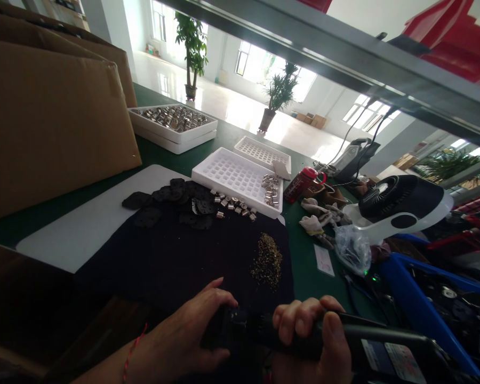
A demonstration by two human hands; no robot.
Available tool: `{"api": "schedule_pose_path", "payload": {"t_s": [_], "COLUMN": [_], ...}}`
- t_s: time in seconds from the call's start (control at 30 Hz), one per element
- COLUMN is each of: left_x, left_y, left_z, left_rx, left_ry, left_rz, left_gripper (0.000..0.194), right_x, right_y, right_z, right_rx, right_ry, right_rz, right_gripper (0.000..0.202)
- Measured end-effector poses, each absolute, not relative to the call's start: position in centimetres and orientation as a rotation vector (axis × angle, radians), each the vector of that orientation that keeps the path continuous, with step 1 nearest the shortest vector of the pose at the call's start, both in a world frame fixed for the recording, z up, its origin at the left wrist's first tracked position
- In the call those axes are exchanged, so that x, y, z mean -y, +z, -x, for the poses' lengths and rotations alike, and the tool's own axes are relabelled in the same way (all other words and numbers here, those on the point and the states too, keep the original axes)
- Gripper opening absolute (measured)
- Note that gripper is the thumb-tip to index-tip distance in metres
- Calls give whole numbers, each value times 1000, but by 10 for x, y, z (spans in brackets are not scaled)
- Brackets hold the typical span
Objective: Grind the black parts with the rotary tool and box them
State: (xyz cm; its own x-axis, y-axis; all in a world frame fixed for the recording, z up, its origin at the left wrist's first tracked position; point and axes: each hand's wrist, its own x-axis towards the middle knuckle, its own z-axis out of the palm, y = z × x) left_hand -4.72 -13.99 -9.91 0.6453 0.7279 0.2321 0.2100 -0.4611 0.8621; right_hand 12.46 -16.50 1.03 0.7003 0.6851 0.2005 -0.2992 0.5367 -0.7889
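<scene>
My right hand (312, 336) is wrapped round a black electric screwdriver (388, 333), which has labels on its body and points left. Its tip meets a small black part (235, 319) that my left hand (196, 325) grips between thumb and fingers. Shadow hides much of that part. A pile of tiny brass-coloured screws (269, 261) lies ahead on the dark cloth (184, 256). Beyond it are several flat black plates (176, 194) and loose silver metal cylinders (234, 204).
A white grid tray (228, 170) holds some cylinders, and stacked white trays (180, 140) hold many more. At left stands a cardboard box (56, 106). On the right are a red bottle (300, 184), gloves (316, 218), a fan (404, 205) and a blue bin (408, 288) of black parts.
</scene>
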Motion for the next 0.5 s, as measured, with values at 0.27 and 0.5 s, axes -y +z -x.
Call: {"api": "schedule_pose_path", "payload": {"t_s": [0.27,0.5], "left_x": [142,139], "left_y": [-105,-96], "left_z": [46,46], "left_rx": [-748,-753], "left_ry": [770,742], "left_rz": [-1968,-1968], "left_gripper": [81,78], "right_x": [166,165], "right_y": [11,11], "right_z": [-124,-120], "right_rx": [625,679], "right_ry": [614,606], "right_rz": [833,825], "right_gripper": [12,9]}}
